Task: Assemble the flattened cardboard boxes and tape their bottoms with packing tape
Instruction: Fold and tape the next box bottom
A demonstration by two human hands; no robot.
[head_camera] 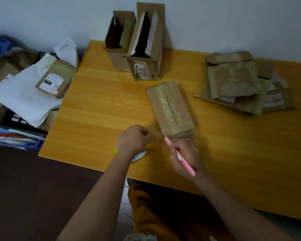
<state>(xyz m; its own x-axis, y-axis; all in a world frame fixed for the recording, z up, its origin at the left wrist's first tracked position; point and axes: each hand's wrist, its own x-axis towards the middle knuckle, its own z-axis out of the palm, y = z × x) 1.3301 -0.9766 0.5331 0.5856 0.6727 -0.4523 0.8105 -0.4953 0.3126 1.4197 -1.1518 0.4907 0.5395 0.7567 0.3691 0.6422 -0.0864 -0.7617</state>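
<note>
Clear packing tape (pixel 178 135) stretches off the near end of a taped cardboard box (pixel 170 107) lying on the yellow bench (pixel 97 105), its long axis running away from the person along the seam. Just nearer than that end, the right hand (pixel 186 157) grips a pink cutter (pixel 180 156) with its tip at the tape, closer to the box than the left hand (pixel 134 139), whose curled fingers seem to pinch the tape's free side. Behind the left wrist a tape roll (pixel 139 156) is mostly hidden, and the film itself is faint and blurred.
</note>
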